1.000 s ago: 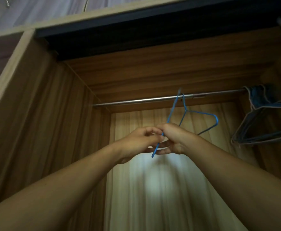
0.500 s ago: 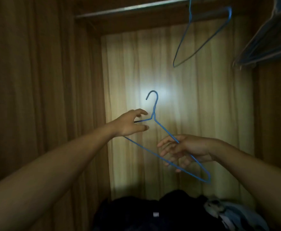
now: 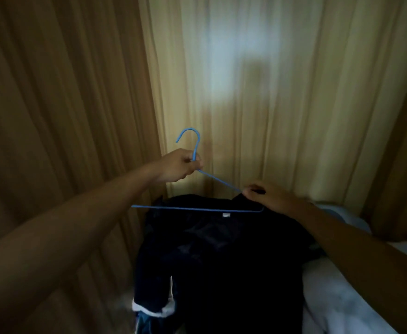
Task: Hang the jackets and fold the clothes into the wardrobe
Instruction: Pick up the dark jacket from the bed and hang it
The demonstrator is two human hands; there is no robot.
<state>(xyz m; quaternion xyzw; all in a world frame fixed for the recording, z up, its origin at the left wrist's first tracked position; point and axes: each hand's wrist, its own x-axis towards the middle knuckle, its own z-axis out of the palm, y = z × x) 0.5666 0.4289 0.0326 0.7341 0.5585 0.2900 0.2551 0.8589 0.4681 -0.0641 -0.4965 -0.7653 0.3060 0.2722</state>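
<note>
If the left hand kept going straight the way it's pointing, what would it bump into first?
Probably the wardrobe's pale back panel. The left hand, gripping the blue hanger, points forward and slightly right, and nothing shows between it and that wood. How far is unclear.

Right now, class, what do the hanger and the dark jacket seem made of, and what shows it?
The hanger: likely wire with a smooth blue coating; thin, yet holds its shape. The jacket: soft matte dark fabric; it folds and sags limply.
</note>
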